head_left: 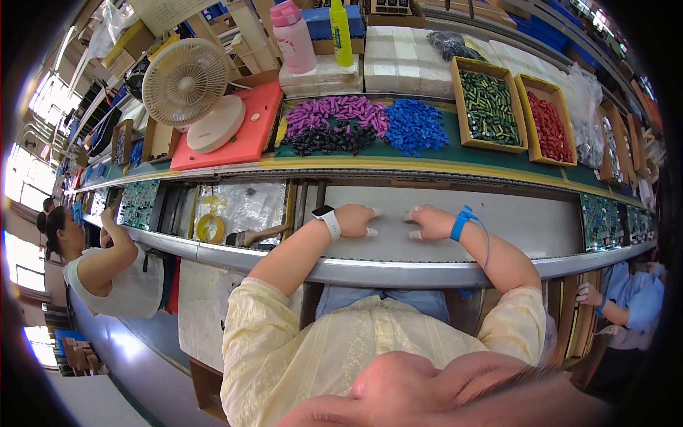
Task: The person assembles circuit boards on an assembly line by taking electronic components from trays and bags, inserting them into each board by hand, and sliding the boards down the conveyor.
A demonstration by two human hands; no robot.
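Note:
My left hand and my right hand rest side by side, palms down, on the bare grey conveyor surface in front of me. Both hold nothing. White finger cots cover some fingertips. A white-strapped smartwatch is on my left wrist. A blue wrist strap with a thin cord is on my right wrist. Beyond the hands, on a green shelf, lie heaps of small purple parts, black parts and blue parts.
Cardboard boxes of green parts and red parts stand at back right. A white fan sits on a red pad, with a pink bottle and yellow bottle behind. Circuit boards ride the belt. Co-workers sit at left and right.

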